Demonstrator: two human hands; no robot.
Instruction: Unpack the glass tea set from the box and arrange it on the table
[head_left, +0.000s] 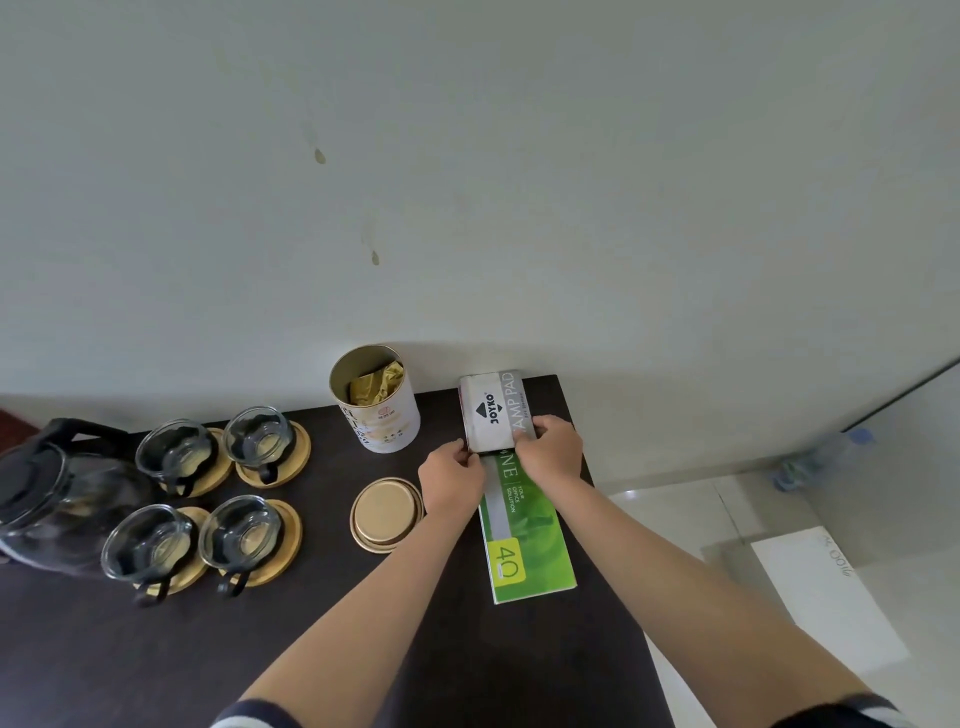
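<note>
Holding a small white stamp pad box (491, 413), the left hand (451, 480) and right hand (550, 451) pinch its near edge above a green box (530, 540). The tea set looks all set out: teapot (62, 504) and four glass cups (215, 491) sit far left on the table (363, 623). Next, I think, just tidy up.

Four clear glass cups (254, 441) are sitting on round light wooden coasters (291, 467); the dark matt wood-grain table (311, 623) is carrying a glossy green cardboard box (535, 551).
</note>
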